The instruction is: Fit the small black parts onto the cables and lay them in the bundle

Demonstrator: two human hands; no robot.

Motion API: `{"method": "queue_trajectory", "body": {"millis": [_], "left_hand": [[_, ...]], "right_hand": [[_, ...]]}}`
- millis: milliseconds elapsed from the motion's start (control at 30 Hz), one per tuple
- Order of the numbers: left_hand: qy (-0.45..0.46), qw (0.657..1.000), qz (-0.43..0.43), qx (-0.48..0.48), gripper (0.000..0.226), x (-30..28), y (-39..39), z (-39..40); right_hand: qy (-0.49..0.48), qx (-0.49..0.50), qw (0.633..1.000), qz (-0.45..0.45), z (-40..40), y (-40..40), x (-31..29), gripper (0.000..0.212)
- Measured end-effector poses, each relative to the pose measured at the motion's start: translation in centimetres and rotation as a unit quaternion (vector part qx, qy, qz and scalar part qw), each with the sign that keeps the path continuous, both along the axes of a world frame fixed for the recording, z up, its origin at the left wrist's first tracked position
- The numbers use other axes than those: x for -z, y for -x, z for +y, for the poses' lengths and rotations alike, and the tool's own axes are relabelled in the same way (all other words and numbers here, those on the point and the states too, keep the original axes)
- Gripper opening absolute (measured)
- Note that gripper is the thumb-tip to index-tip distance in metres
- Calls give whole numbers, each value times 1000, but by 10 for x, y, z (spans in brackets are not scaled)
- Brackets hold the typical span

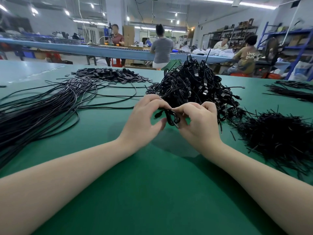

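Leftmost on the green desk (152, 192) lies a long bundle of black cables (42, 109), its strands fanning toward the near left edge, with a few single leads curving away to the right. Behind it, farther back, sits a flat heap of small black parts (111, 75). Near the middle, both forearms reach in from the near edge and the hands meet just above the desk. The left hand (144, 119) has its fingers curled, thumb and fingertips pinching a short black cable (171, 117) at its left end. The right hand (199, 122) is curled likewise and grips the same cable from the other side, so that the two hands are close together, almost touching, with the cable looped between them. Whether a small part is already on this cable cannot be told. Directly behind the hands rises a tall tangled pile of cables with connectors (194, 87). To the right of it spreads a bristly mound of short black ties (277, 133), and at the far right edge lies another bunch of thin black strands (291, 90).
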State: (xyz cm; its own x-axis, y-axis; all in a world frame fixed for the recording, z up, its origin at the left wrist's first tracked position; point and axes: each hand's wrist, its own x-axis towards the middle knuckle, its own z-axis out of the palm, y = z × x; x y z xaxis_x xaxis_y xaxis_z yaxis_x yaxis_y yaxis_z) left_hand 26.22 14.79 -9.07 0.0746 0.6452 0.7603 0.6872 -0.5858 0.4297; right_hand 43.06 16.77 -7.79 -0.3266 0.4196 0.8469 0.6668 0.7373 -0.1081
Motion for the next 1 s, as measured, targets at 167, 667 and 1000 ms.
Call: {"method": "queue_trajectory", "body": {"millis": [167,667,1000], "left_hand": [[0,999,-38,-5,16,0,1,-1],[306,843,-390,209,41,-7,-5,-3],[121,970,-192,86,56,1,-6,-1]], "right_hand": [[-44,20,999,2,2,2,-1,8],[-159,50,985,-46,9,0,2,13],[-82,27,996,-1,9,0,5,6]]}}
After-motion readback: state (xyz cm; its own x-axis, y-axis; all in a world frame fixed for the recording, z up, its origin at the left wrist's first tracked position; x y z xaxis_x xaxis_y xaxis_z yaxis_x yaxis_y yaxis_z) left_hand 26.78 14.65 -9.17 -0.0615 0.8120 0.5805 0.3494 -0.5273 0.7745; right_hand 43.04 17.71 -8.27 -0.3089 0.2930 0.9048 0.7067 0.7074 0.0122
